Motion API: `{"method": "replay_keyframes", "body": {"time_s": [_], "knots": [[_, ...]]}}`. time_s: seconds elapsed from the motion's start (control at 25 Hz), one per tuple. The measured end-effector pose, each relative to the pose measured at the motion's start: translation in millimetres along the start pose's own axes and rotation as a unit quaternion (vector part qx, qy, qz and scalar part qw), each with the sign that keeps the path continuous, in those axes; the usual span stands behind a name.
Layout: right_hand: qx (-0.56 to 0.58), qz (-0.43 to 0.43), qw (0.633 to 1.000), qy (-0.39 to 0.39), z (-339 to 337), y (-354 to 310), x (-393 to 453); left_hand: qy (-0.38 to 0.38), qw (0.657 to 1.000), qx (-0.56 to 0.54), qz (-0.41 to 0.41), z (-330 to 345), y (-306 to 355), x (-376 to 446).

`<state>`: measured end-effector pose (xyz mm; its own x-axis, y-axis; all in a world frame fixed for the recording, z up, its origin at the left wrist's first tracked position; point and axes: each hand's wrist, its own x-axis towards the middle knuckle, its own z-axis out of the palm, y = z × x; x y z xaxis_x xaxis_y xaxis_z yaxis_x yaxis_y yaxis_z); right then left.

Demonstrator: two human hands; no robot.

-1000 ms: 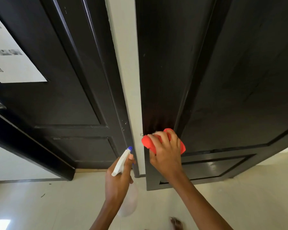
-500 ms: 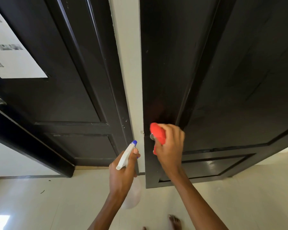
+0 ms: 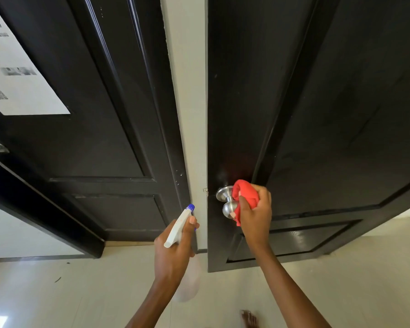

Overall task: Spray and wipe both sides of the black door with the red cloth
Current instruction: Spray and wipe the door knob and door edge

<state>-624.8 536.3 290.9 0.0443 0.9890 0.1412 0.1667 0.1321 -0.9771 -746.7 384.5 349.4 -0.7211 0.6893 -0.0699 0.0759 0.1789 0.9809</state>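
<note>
The glossy black panelled door (image 3: 329, 114) stands ajar, its free edge just right of the pale wall strip (image 3: 187, 91). Against its round silver metal knob (image 3: 229, 204), the right hand (image 3: 256, 214) clenches the bunched red cloth (image 3: 245, 197). Left of the knob, the left hand (image 3: 173, 252) grasps a white spray bottle with a blue nozzle (image 3: 179, 226). Below, a bare foot (image 3: 249, 318) rests on pale floor tiles (image 3: 57, 292).

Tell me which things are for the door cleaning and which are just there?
For the job:
red cloth in right hand
white spray bottle in left hand
black panelled door

Just there:
white paper notice
other black door
</note>
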Motion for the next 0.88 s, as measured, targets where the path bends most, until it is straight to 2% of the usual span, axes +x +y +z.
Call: {"method": "replay_keyframes", "body": {"time_s": [0.04,0.08,0.16,0.2,0.24,0.28,0.32,0.36,0.4,0.44,0.48,0.52,0.64,0.76,0.8,0.88], "knots": [[-0.063,-0.064,0.996,-0.01,2.0,-3.6,-3.7,-0.004,1.0,0.002,0.002,0.8,-0.8,-1.4],[-0.149,-0.151,0.977,-0.024,6.3,-5.5,-7.3,-0.007,1.0,0.003,0.008,2.1,-1.2,-2.2],[-0.325,-0.341,0.881,-0.048,14.3,-2.5,-11.0,-0.008,1.0,0.001,0.015,5.2,-1.2,-2.4],[-0.378,-0.4,0.833,-0.061,14.4,-0.6,-7.6,-0.006,1.0,-0.001,0.013,6.3,-0.9,-1.3],[-0.396,-0.418,0.815,-0.068,12.1,0.6,-2.6,-0.005,1.0,-0.003,0.013,7.6,-0.3,0.6],[-0.38,-0.397,0.833,-0.068,8.3,7.2,2.1,-0.004,1.0,-0.003,0.015,9.0,-0.3,1.7],[-0.319,-0.331,0.886,-0.059,4.7,8.7,2.4,-0.005,1.0,-0.002,0.02,9.7,0.1,2.4],[-0.211,-0.209,0.954,-0.039,3.5,9.9,0.0,-0.006,1.0,-0.002,0.023,10.0,0.8,2.9],[-0.07,-0.049,0.996,-0.02,4.7,8.8,-4.0,-0.005,1.0,-0.005,0.024,10.2,1.9,3.1],[0.08,0.105,0.991,-0.007,8.0,5.2,-8.0,-0.001,1.0,-0.008,0.023,9.6,1.8,2.7],[0.193,0.22,0.956,0.003,11.5,5.9,-10.0,0.003,1.0,-0.009,0.023,8.4,0.6,2.2],[0.279,0.292,0.915,0.001,13.9,7.9,-10.5,0.001,1.0,-0.007,0.026,6.7,-1.1,2.5],[0.467,0.373,0.801,-0.041,18.5,8.9,-18.8,-0.001,1.0,0.009,0.03,1.3,-8.6,2.0],[0.568,0.456,0.684,-0.043,30.9,3.9,-38.6,0.001,1.0,0.014,0.025,-3.5,-10.3,2.5],[0.583,0.465,0.665,-0.045,34.9,1.5,-43.0,0.0,1.0,0.016,0.025,-4.9,-10.7,3.0],[0.587,0.46,0.666,-0.03,38.4,-0.6,-46.0,-0.007,0.999,0.021,0.026,-5.9,-10.0,1.8]]}}
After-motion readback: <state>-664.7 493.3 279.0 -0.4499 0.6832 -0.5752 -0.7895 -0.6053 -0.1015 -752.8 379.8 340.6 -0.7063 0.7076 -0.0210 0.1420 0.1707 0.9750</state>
